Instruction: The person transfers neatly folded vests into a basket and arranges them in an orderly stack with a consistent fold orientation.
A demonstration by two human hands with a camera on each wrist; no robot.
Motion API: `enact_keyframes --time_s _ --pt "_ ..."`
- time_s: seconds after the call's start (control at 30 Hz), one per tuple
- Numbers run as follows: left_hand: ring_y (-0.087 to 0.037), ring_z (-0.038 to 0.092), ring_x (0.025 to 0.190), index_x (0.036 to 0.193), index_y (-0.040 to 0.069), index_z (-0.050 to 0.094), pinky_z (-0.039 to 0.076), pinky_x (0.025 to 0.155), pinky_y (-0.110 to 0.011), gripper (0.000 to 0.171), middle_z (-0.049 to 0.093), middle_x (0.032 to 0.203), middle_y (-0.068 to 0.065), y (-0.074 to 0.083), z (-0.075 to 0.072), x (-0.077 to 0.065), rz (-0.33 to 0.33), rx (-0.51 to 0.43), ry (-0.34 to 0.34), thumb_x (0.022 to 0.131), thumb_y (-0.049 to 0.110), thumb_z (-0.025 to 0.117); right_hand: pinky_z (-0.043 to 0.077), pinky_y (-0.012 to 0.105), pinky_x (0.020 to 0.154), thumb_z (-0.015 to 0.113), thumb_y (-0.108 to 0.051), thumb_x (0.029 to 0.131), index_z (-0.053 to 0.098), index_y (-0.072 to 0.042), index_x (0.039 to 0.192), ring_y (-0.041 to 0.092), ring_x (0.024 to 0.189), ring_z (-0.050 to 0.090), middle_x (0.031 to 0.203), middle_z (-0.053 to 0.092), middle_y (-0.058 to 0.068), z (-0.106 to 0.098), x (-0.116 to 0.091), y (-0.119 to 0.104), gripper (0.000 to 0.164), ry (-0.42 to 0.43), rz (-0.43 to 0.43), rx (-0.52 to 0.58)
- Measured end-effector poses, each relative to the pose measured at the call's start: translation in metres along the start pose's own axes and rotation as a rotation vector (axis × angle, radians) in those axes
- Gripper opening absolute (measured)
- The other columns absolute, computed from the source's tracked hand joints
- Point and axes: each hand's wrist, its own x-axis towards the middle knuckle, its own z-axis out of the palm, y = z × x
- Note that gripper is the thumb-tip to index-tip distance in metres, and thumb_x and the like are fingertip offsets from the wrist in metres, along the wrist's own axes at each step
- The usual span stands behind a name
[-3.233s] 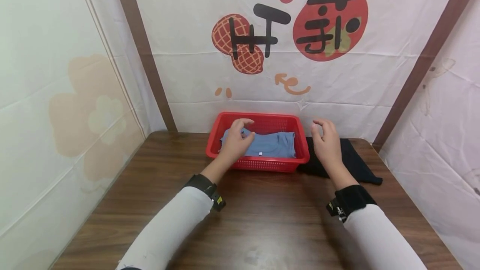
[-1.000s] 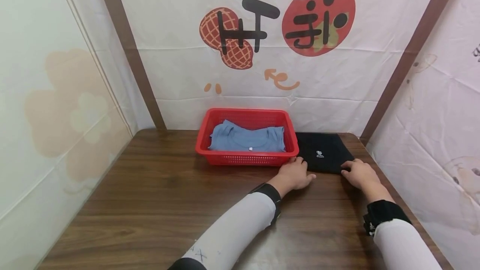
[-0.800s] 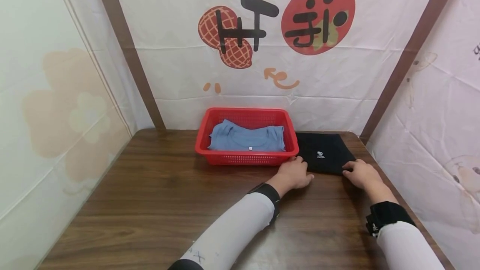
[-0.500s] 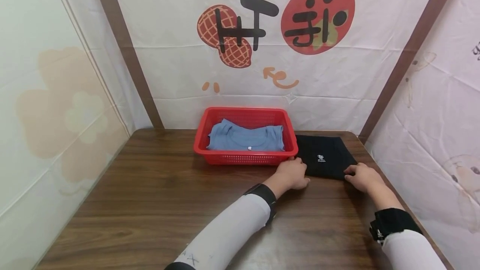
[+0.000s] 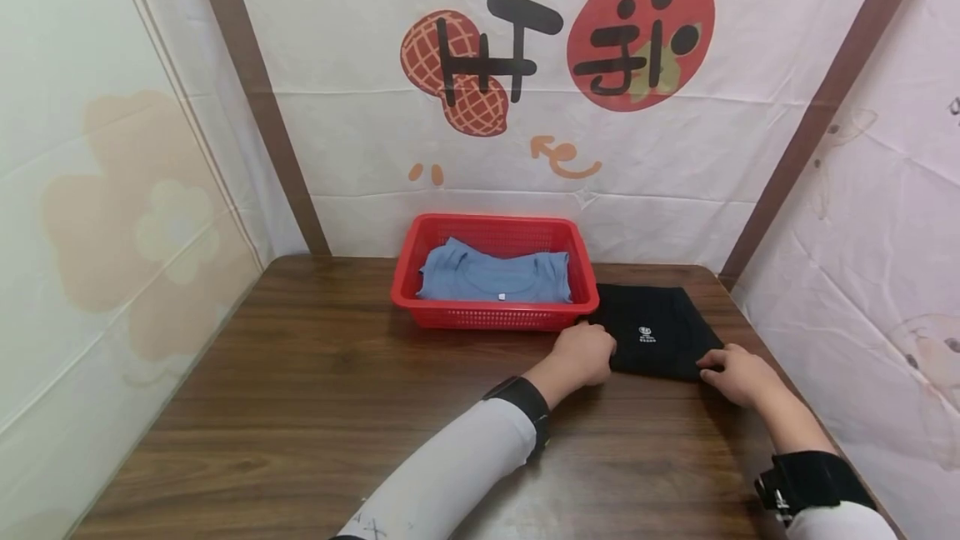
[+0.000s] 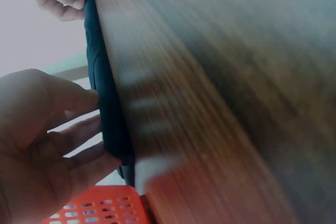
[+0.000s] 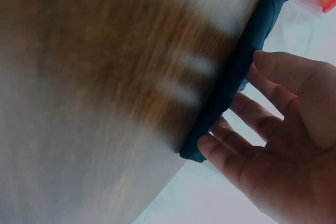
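Observation:
A folded black garment (image 5: 654,330) with a small white print lies flat on the table, right beside the red basket. My left hand (image 5: 583,354) holds its near left corner, close to the basket's front right corner. At the near right corner my right hand (image 5: 741,374) pinches the cloth. The left wrist view has the thumb and fingers of the left hand (image 6: 50,140) on the thick dark edge of the garment (image 6: 105,93). In the right wrist view, the right hand (image 7: 283,119) has thumb and fingertips at the rolled edge of the garment (image 7: 231,77).
The red plastic basket (image 5: 495,317) stands at the back of the brown wooden table (image 5: 300,407), with a folded blue garment (image 5: 491,275) inside it. Behind the table hangs a white printed cloth (image 5: 360,140). Further cloth walls close off both sides.
Earlier both hands hovered by the basket; they have since moved right and taken hold of the black garment. Over the last second it has slid toward me, the right hand drawing back with it.

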Motion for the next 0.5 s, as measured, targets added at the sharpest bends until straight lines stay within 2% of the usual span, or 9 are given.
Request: enact_keyframes --time_s 0.27,0.5 --pt "-0.015 0.059 0.089 0.102 0.028 0.079 0.053 0.074 -0.032 0.014 0.068 0.096 0.006 0.008 -0.001 -0.012 -0.004 0.002 0.002 0.089 0.030 0.075 0.045 0.066 0.090 0.067 -0.023 0.095 0.074 -0.006 0.115 0.058 0.111 0.057 0.116 0.060 0.026 0.002 -0.017 -0.002 0.027 -0.010 -0.025 0.003" --pt "-0.015 0.059 0.091 0.105 0.030 0.078 0.053 0.073 -0.032 0.017 0.069 0.100 0.007 0.012 -0.005 -0.025 0.030 0.020 -0.022 0.089 0.032 0.074 0.047 0.063 0.087 0.068 -0.024 0.095 0.075 -0.007 0.113 0.055 0.107 0.059 0.111 0.061 0.021 0.006 -0.034 -0.005 0.025 0.007 -0.038 0.005"
